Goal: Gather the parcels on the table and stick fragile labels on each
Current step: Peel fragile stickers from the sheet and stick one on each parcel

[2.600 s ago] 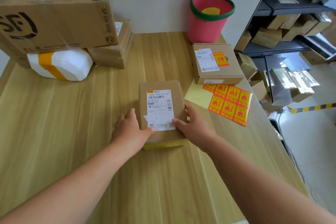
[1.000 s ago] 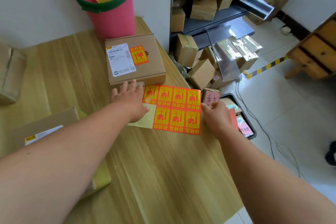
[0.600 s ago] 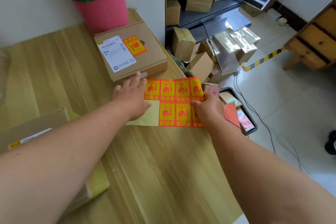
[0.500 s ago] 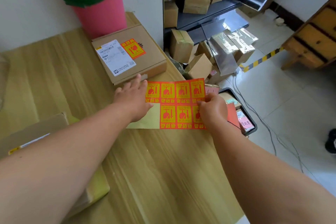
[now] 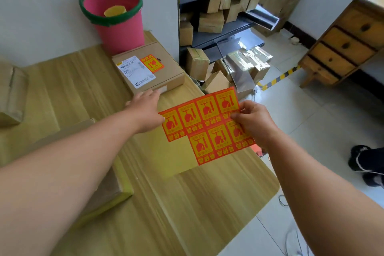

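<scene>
Your R hand [image 5: 252, 123] pinches the label sheet [image 5: 207, 129] edge; L hand [image 5: 145, 111] lies open opposite. Expect light, floppy stock: peel at a corner.

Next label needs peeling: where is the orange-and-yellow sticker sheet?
In the head view, the orange-and-yellow sticker sheet is right of centre over the right edge of the wooden table, pinched by the right hand, with the left hand at its left edge.

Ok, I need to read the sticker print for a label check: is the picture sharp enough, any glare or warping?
Head view: on the sticker sheet the pictograms are clear, the small print smeared; light soft and even, glare only on the foil packs on the floor; the wide lens swells the forearms near the frame's bottom.
</scene>
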